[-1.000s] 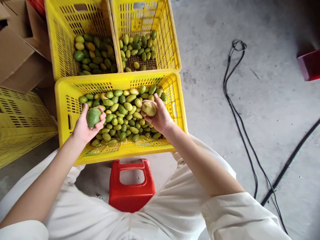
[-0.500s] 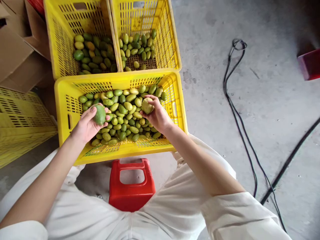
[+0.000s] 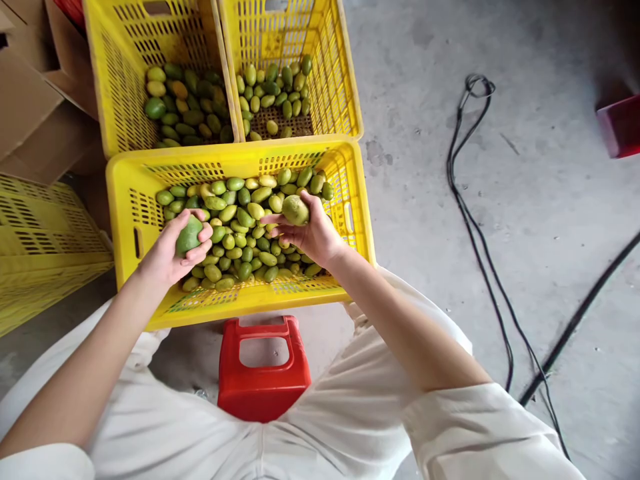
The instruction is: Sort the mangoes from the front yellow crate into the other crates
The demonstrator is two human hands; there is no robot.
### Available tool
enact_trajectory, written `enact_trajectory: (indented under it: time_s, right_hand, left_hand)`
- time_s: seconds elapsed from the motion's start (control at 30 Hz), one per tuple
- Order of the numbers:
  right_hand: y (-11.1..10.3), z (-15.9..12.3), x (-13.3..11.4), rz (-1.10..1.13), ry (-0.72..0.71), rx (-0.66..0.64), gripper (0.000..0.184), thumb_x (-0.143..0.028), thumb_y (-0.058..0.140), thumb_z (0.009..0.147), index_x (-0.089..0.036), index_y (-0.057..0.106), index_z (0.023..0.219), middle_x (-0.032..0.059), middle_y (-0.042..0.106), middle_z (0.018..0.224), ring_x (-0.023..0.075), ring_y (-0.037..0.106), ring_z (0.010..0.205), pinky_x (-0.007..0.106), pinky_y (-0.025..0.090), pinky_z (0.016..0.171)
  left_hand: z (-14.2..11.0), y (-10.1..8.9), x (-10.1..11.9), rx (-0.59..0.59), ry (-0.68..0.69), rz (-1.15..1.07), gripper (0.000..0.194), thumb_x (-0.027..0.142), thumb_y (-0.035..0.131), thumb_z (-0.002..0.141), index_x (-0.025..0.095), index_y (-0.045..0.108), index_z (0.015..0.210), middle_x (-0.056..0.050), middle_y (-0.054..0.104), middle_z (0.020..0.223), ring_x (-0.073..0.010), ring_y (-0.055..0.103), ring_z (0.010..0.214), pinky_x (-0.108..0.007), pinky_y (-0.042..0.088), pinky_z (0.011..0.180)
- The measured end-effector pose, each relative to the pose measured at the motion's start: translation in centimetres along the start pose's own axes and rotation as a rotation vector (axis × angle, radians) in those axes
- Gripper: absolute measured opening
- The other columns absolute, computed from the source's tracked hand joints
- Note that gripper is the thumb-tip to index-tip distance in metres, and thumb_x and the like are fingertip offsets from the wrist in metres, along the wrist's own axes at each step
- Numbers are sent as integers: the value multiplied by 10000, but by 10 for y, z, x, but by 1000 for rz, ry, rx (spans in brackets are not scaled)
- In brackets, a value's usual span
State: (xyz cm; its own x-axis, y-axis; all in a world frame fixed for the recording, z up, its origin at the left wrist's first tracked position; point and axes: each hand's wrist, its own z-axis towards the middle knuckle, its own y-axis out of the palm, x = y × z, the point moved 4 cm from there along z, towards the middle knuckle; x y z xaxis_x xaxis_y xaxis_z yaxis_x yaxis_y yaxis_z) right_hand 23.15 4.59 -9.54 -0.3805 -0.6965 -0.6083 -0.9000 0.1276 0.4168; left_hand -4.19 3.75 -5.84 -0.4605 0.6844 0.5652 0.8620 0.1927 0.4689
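Note:
My left hand (image 3: pixel 173 250) is closed around a smooth green lemon (image 3: pixel 189 237), above the left side of the near yellow crate (image 3: pixel 240 308). In my right hand (image 3: pixel 313 233) is a yellow-green lemon (image 3: pixel 295 211), gripped near the thumb while other fingers stretch out to the left. Both hands are over the crate, apart from each other. Beneath them lies a spread of green and yellowish lemons (image 3: pixel 247 255), mostly oval and smaller than the two held ones. My hands and forearms hide some of the fruit.
Behind stand two more yellow crates, the left one (image 3: pixel 120 87) and right one (image 3: pixel 345 73), each with similar fruit. Cardboard boxes (image 3: pixel 30 107) and another yellow crate (image 3: pixel 50 233) are on the left. A red stool (image 3: pixel 265 393) is between my legs. Black cables (image 3: pixel 465 213) lie on the floor.
My left hand has turned and wrapped its fingers further around its lemon, shifting slightly left. The right hand has rotated its lemon, with some fingers now extended leftward.

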Motion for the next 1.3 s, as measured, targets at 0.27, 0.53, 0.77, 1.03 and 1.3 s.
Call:
enact_trajectory:
  time_s: [0.27, 0.53, 0.77, 1.03, 1.3]
  right_hand:
    - [-8, 1, -5, -11, -76, -25, 360, -544, 884, 1016, -276, 827, 1248, 43, 821, 1058, 210, 704, 782, 314, 575, 606]
    - [-14, 2, -6, -52, -149, 87, 576, -547, 1129, 825, -317, 755, 1198, -1, 808, 1111, 201, 794, 873, 309, 661, 705]
    - [-14, 7, -9, -14, -166, 60, 644, -906, 905, 1002, -299, 701, 1069, 72, 860, 1078, 236, 743, 869, 315, 576, 597]
    - [-16, 8, -10, 53, -137, 57, 593, -779, 1010, 996, -317, 676, 1159, 5, 752, 981, 185, 637, 741, 293, 535, 539]
    - [-12, 3, -12, 62, -128, 54, 531, -752, 962, 1030, -322, 711, 1215, 32, 802, 1105, 242, 784, 935, 346, 682, 690]
  left_hand:
    - [6, -13, -6, 18, -56, -4, 625, 816, 678, 1225, 265, 720, 932, 35, 569, 661, -110, 464, 393, -202, 290, 343]
    - [4, -11, -8, -21, 52, -19, 279, 447, 735, 1141, 212, 859, 1229, -129, 908, 1107, -283, 880, 867, -381, 744, 735]
    - [9, -15, -16, -32, 183, 21, 224, 309, 799, 1110, 238, 852, 1316, -110, 955, 1278, -254, 929, 1011, -363, 783, 941]
    - [6, -8, -12, -91, 202, 23, 482, 350, 1154, 817, 270, 727, 1025, 14, 774, 890, -136, 719, 685, -196, 565, 595]
    - [2, -2, -6, 69, 118, -44, 255, 439, 697, 1136, 247, 833, 1235, -63, 851, 1031, -228, 822, 880, -303, 678, 761]
